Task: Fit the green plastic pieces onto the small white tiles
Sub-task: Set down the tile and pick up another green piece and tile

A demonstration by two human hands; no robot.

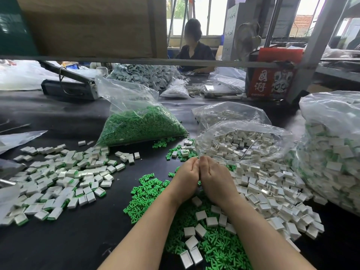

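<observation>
Since both hands meet fingertip to fingertip at frame centre, backs to camera, whatever they hold is hidden. Left hand and right hand have fingers curled inward, probably pressing a green piece into a tile, but I can't tell either grip's contents.

Green pieces lie loose on the tabletop from 6 to 7 o'clock of the hands; bulk bag of them at 11. Empty tiles piled at 3 to 4 o'clock, spilling from an open bag at 1. Finished tiles heaped at 9.

Handling, judged: both parts light, rigid moulded plastic, smooth, apt to skate. Pinch tile by its long edges, hollow side up; take green piece by its rim, thumb-press flat.
</observation>
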